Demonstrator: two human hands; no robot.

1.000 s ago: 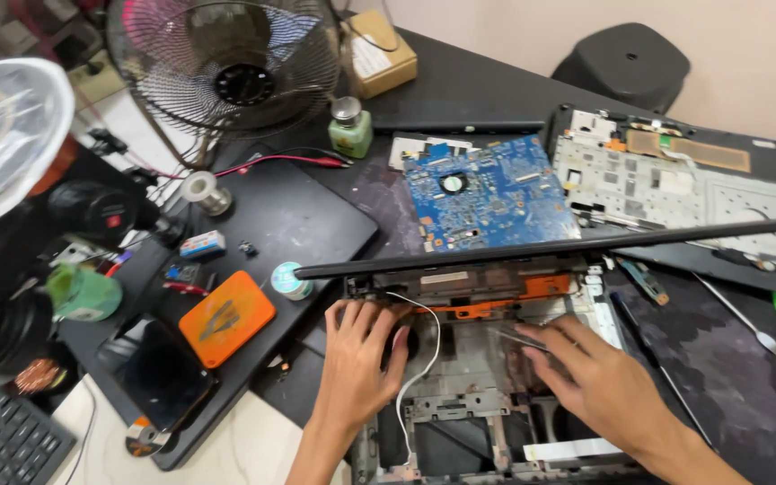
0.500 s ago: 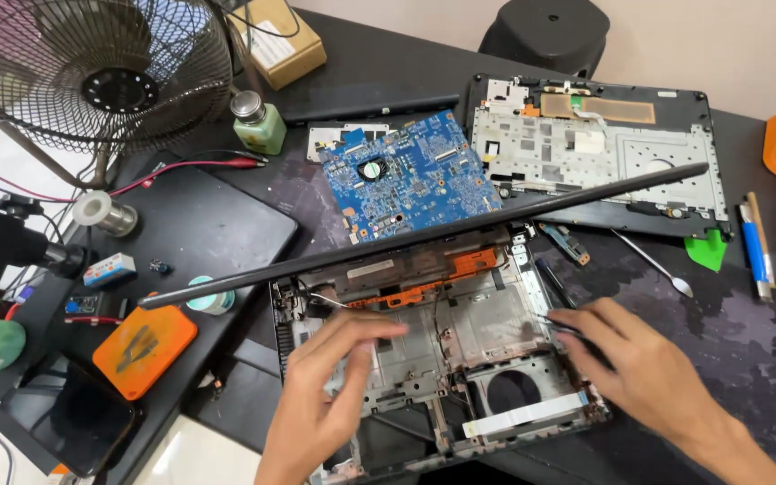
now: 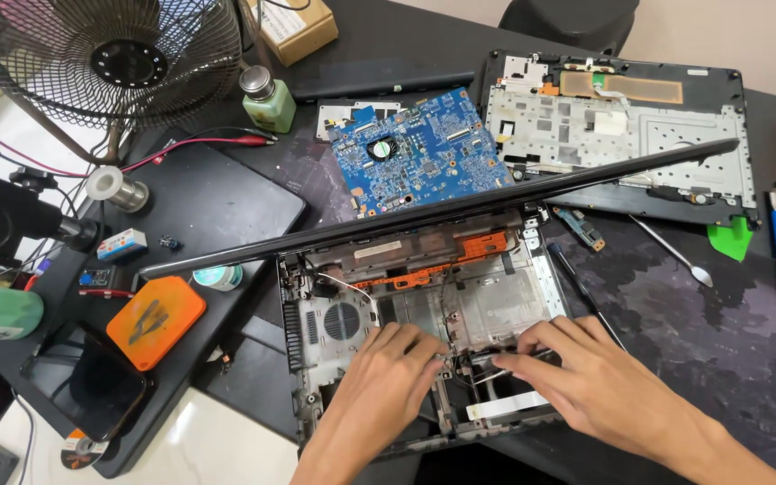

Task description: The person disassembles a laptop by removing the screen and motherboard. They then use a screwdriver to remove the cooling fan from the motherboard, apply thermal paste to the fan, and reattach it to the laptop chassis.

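Both hands rest inside the opened laptop base (image 3: pixel 424 314), whose long axis runs nine to three. The left hand (image 3: pixel 386 377) lies spread flat on the plastic. At three o'clock of it, the right hand (image 3: pixel 586 373) pinches a thin metal tool (image 3: pixel 518 357), tip toward nine.

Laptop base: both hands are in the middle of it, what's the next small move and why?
Probably lift the thin part pinched under the right hand slightly while the left hand steadies the laptop base. Both sets of fingertips meet at the centre of the open shell, near a loose white wire; what exactly is pinched is hidden.
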